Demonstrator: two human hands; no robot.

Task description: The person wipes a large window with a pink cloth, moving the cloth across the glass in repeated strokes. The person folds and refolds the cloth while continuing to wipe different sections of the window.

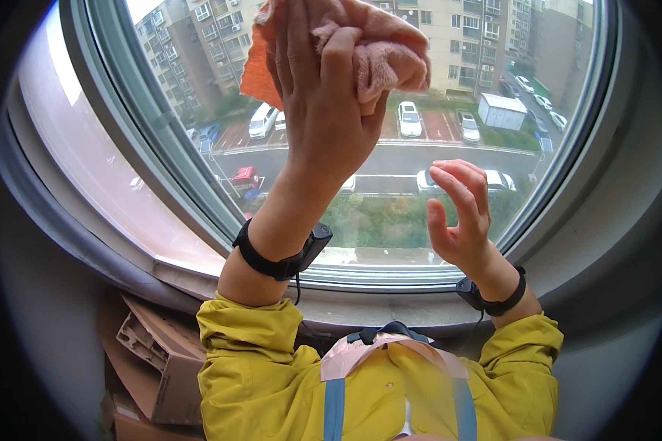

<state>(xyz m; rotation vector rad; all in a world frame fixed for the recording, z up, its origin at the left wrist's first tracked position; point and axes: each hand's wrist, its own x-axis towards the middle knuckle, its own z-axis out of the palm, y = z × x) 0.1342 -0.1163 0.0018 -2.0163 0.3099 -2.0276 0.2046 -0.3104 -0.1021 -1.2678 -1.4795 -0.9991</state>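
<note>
My left hand is raised at the top of the view, its back towards me, gripping a bunched pink plush cloth. An orange piece of cloth shows at the left side of that hand. Behind the cloth is the window pane; whether they touch, I cannot tell. Lower and to the right, my right hand holds nothing. Its fingers are loosely curled and apart, in front of the pane near its lower right corner.
A pale window frame borders the glass, with the sill below it, close to my body. At left stands another framed pane. Cardboard boxes are stacked at the lower left. Outside are buildings and parked cars.
</note>
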